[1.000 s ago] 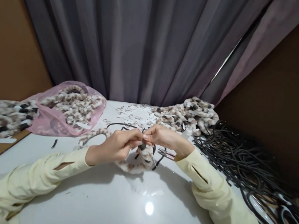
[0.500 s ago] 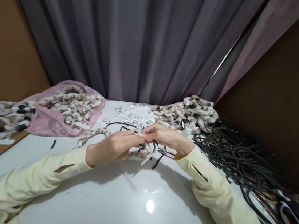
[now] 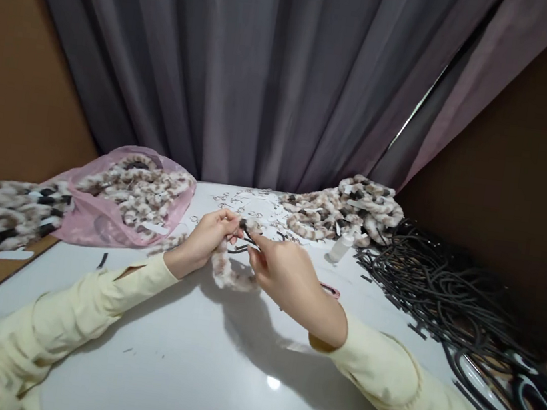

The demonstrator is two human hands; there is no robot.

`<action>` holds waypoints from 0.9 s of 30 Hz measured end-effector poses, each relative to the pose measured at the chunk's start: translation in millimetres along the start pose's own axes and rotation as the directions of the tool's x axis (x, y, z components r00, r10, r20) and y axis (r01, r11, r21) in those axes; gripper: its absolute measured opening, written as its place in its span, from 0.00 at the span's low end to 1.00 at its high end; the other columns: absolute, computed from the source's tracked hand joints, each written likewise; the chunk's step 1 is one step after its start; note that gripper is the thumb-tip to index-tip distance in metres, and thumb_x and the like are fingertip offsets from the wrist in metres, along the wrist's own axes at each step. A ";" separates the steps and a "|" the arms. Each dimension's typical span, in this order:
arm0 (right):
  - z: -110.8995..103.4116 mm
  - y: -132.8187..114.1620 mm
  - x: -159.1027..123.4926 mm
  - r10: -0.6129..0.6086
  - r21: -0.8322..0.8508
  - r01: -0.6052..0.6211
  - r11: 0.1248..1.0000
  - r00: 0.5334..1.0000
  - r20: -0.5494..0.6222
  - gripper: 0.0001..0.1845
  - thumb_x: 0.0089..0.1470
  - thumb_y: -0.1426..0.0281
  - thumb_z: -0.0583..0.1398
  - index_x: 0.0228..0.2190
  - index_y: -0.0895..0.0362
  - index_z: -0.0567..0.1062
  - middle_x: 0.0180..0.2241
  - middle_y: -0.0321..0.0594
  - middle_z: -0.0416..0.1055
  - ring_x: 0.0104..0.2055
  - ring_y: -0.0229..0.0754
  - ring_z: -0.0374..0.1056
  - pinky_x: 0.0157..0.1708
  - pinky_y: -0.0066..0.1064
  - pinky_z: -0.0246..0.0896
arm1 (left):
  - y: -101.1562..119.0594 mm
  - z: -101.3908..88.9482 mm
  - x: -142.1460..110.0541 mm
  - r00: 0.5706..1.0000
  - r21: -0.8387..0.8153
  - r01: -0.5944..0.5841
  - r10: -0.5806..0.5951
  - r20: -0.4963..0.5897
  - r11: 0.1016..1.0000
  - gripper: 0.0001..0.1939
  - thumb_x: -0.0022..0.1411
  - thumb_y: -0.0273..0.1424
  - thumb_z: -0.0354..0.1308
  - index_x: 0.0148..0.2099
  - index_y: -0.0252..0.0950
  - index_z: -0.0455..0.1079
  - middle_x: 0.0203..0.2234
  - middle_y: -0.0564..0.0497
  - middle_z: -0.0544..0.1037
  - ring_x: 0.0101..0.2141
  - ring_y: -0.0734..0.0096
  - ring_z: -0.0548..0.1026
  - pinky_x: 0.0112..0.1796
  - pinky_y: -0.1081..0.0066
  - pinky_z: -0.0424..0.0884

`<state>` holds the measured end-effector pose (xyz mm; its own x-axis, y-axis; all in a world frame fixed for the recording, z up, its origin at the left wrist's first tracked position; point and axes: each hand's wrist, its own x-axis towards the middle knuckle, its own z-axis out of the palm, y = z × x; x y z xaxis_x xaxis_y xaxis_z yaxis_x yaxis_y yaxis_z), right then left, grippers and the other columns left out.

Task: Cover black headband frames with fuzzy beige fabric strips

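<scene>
A furry white-and-brown loop point(image 3: 231, 276) hangs just above the white table between my hands. My left hand point(image 3: 206, 238) pinches it at its upper end, beside a short black section point(image 3: 243, 224). My right hand point(image 3: 291, 278) is curled, its forefinger reaching to the black section. A thin black cord point(image 3: 238, 249) runs from there toward the right fingertips, which appear closed on it; the hand hides part of it. Pink-handled snips point(image 3: 330, 291) lie partly hidden behind my right hand.
A pink plastic bag point(image 3: 95, 218) of furry loops stands left, more loops point(image 3: 4, 217) beside it. Another furry pile point(image 3: 353, 209) lies at the back right, near a small clear bottle point(image 3: 341, 247). Small metal rings point(image 3: 224, 197) are scattered behind. Black cords point(image 3: 439, 287) heap at right.
My hands have separated slightly. The left moved up and the right turned, its forefinger now pointing to the black section. The furry loop has come into fuller view, and a white strip is now hidden.
</scene>
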<state>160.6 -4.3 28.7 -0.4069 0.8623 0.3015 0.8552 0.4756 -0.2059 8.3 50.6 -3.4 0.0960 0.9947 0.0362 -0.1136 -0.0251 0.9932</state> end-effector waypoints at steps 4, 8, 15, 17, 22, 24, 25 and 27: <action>21.8 1.4 6.8 0.067 -0.104 -0.055 0.993 0.991 0.112 0.17 0.59 0.69 0.49 0.46 0.62 0.69 0.26 0.47 0.74 0.27 0.45 0.70 0.23 0.29 0.48 | -0.1 1.8 -1.9 0.989 -0.080 0.148 -0.145 0.041 0.986 0.06 0.45 0.24 0.57 0.24 0.32 0.61 0.18 0.55 0.67 0.17 0.83 0.62 0.20 0.81 0.59; 40.5 6.5 13.7 0.127 -0.079 -0.119 0.990 0.986 0.109 0.14 0.60 0.67 0.49 0.39 0.60 0.71 0.28 0.47 0.75 0.29 0.46 0.71 0.23 0.30 0.49 | 2.6 5.3 -9.4 0.992 -0.076 0.121 -0.118 0.049 0.990 0.06 0.45 0.25 0.57 0.24 0.33 0.61 0.17 0.57 0.65 0.17 0.82 0.62 0.19 0.81 0.56; 44.6 8.2 13.4 0.157 -0.096 -0.150 0.984 0.985 0.068 0.14 0.58 0.69 0.48 0.31 0.60 0.72 0.26 0.47 0.74 0.29 0.47 0.71 0.25 0.31 0.50 | 2.1 8.9 -14.5 0.998 0.068 -0.035 0.031 0.058 0.997 0.10 0.54 0.34 0.56 0.26 0.34 0.61 0.17 0.56 0.66 0.18 0.81 0.62 0.19 0.80 0.55; 42.1 7.6 12.3 0.146 -0.091 -0.139 0.986 0.987 0.070 0.13 0.57 0.69 0.49 0.30 0.59 0.72 0.25 0.45 0.74 0.28 0.46 0.70 0.25 0.31 0.49 | -0.6 8.6 -13.7 0.993 0.159 -0.115 0.107 0.052 0.981 0.11 0.55 0.35 0.55 0.27 0.34 0.60 0.18 0.56 0.67 0.18 0.80 0.62 0.19 0.79 0.55; 34.0 8.8 11.2 0.023 -0.024 -0.021 0.999 0.995 0.096 0.14 0.60 0.71 0.46 0.33 0.60 0.70 0.23 0.41 0.70 0.24 0.41 0.66 0.23 0.30 0.46 | -6.3 5.6 -12.7 0.927 0.439 -0.352 0.372 0.043 0.827 0.10 0.59 0.35 0.52 0.29 0.36 0.61 0.21 0.55 0.70 0.21 0.75 0.67 0.26 0.75 0.62; 30.0 10.5 11.6 -0.022 0.008 0.021 1.000 0.993 0.113 0.14 0.60 0.73 0.45 0.34 0.60 0.69 0.23 0.40 0.69 0.23 0.39 0.63 0.23 0.29 0.44 | -8.5 3.8 -12.5 0.904 0.522 -0.386 0.425 0.048 0.761 0.08 0.60 0.34 0.51 0.30 0.37 0.61 0.22 0.54 0.72 0.24 0.72 0.70 0.28 0.74 0.63; 28.0 11.5 11.8 -0.040 0.022 0.037 0.999 0.992 0.121 0.13 0.60 0.74 0.46 0.33 0.60 0.69 0.23 0.40 0.68 0.22 0.38 0.62 0.23 0.29 0.44 | -9.8 2.9 -12.3 0.892 0.562 -0.399 0.448 0.055 0.725 0.07 0.60 0.33 0.51 0.30 0.37 0.61 0.23 0.54 0.73 0.25 0.71 0.71 0.28 0.73 0.63; 24.1 14.0 12.5 -0.087 0.059 0.080 0.995 0.988 0.128 0.10 0.56 0.77 0.48 0.29 0.59 0.69 0.23 0.39 0.67 0.22 0.37 0.58 0.23 0.28 0.43 | -13.0 1.3 -11.7 0.860 0.628 -0.442 0.502 0.094 0.640 0.05 0.59 0.30 0.51 0.30 0.38 0.60 0.24 0.54 0.73 0.26 0.71 0.71 0.29 0.74 0.63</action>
<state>159.7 17.4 7.2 -0.5172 0.8329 0.1970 0.7995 0.5523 -0.2362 9.9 39.2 -16.6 0.1181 0.8332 0.5402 0.5054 -0.5187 0.6896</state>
